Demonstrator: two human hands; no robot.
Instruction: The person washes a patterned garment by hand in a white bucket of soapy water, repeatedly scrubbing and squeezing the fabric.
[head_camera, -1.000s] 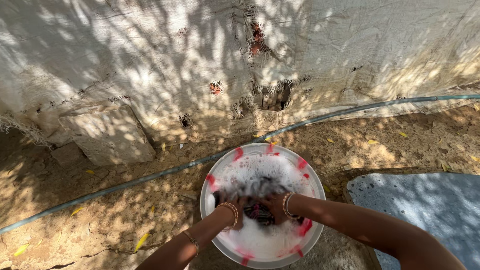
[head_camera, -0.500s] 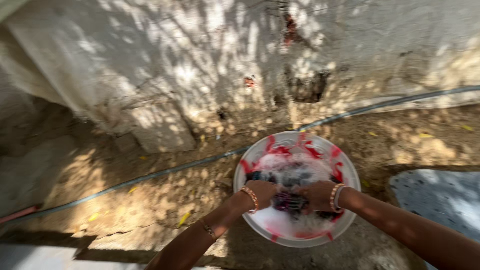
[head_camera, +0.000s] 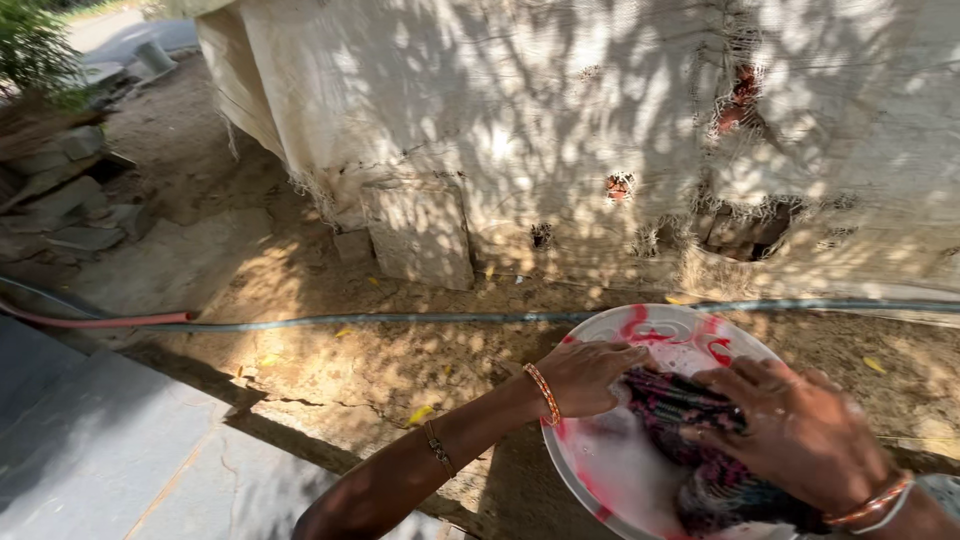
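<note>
Open dirt lies left of the basin (head_camera: 600, 330), bare but for a few yellow leaves, so a hand could pass there freely. Beyond the basin's far rim the hose (head_camera: 400, 319) crosses the ground — close behind it a stone block (head_camera: 420, 232) and the cloth-draped wall (head_camera: 560, 130) shut off reach. Inside, both hands and the patterned cloth (head_camera: 690, 420) seem to fill most of the basin.

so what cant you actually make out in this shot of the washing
- Basin: head view, right and lower rim cut off by the frame edge.
- Wet cloth: partly hidden under the left hand and right hand; its kind is unclear.
- Right forearm: cut off at the corner.
- Hose: both ends leave the frame.
</note>
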